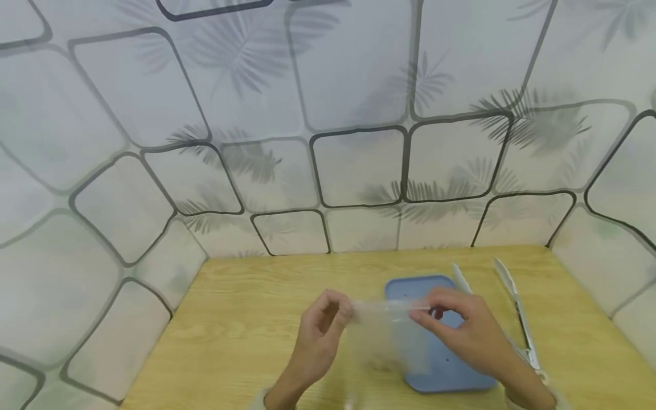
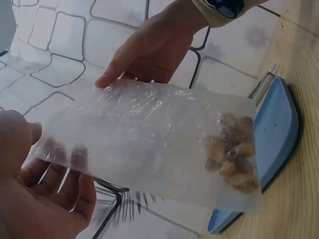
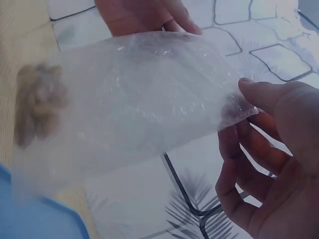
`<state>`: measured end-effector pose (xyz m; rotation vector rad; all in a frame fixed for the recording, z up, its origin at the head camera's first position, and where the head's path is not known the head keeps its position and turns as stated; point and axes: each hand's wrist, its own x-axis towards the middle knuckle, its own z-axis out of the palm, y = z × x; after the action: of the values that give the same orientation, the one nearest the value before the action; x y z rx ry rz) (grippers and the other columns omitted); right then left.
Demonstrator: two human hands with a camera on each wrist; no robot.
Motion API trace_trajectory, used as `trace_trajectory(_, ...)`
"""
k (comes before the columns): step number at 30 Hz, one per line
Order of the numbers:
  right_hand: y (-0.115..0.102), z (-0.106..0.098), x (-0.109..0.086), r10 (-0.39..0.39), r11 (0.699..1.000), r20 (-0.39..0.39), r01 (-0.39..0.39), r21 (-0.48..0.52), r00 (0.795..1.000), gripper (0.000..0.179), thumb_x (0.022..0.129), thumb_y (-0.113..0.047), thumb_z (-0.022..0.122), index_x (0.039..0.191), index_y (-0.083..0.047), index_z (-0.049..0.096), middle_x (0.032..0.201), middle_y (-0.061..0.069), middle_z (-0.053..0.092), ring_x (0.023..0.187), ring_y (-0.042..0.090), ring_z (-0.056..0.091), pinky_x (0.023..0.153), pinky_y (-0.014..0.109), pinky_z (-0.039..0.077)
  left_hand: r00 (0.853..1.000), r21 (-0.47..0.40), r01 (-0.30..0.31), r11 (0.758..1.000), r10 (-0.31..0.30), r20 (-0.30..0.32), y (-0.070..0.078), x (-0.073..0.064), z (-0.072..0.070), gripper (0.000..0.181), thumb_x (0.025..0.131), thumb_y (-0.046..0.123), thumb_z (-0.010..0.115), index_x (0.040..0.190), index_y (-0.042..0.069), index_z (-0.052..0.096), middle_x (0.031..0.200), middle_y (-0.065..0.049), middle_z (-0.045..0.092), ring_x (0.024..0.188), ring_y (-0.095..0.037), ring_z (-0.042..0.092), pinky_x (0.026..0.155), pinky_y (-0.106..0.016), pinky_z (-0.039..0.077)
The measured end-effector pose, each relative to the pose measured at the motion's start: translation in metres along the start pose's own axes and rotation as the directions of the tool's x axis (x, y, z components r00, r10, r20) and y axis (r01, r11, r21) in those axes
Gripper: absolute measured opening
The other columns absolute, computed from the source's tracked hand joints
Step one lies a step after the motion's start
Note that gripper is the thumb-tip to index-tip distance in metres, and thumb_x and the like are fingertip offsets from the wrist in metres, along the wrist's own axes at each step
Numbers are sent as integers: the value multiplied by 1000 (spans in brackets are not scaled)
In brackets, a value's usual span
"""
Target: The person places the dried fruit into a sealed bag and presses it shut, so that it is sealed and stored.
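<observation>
A clear plastic bag (image 1: 379,330) hangs between the two hands, with several brown, nut-like pieces (image 2: 232,152) gathered at its bottom. The left hand (image 1: 320,336) pinches one top corner between thumb and fingers. At the opposite top corner, the right hand (image 1: 468,327) holds the bag's edge the same way. In the right wrist view the bag (image 3: 134,99) spans from one hand to the other, its pieces blurred. Behind the bag and the right hand lies a blue tray or board (image 1: 441,364), partly hidden by them.
Metal tongs (image 1: 517,307) lie on the right of the wood-grain table (image 1: 246,319), partly behind the right hand and beside the blue tray. A patterned wall covering (image 1: 359,165) rises at the table's back and sides.
</observation>
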<state>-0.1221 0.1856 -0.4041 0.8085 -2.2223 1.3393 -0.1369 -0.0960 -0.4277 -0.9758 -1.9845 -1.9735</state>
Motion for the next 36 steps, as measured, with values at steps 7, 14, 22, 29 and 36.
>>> trace_trajectory(7,0,5,-3,-46,997,-17,47,55,999,43,88,16,78,111,-20,84,92,-10,78,74,3,63,67,20,54,992,-21,-105,994,106,68,-7,-4,-4,7,103,-12,63,101,-7,67,85,-23,62,80,-9,62,78,-26,62)
trace_trajectory(14,-7,6,-4,-68,997,-34,69,24,997,44,88,17,78,104,-24,79,91,-12,73,76,3,62,69,19,54,981,16,-192,981,191,45,0,3,-4,14,99,-17,64,100,-4,68,83,-18,62,76,-15,58,74,-24,59)
trace_trajectory(22,-13,10,-6,-90,995,-33,91,34,995,44,87,20,75,99,-23,74,89,-10,69,77,3,60,70,19,54,980,-10,-195,981,196,45,3,1,-1,15,99,-19,62,100,-5,67,83,-19,61,77,-16,57,74,-24,59)
trace_trajectory(29,-15,10,-9,-76,993,-24,77,89,997,46,88,22,73,105,-20,75,96,-8,71,80,3,60,70,20,56,989,-95,-114,989,122,80,4,-1,-4,2,103,-9,65,104,-11,66,93,-27,64,97,-4,65,88,-25,60)
trace_trajectory(36,-8,16,-6,-202,971,-52,207,120,978,47,78,21,82,106,-17,77,91,-6,68,76,3,54,63,19,47,983,-91,-142,986,152,107,9,-1,-3,13,95,-18,68,104,-8,68,94,-24,67,92,-13,66,84,-26,60)
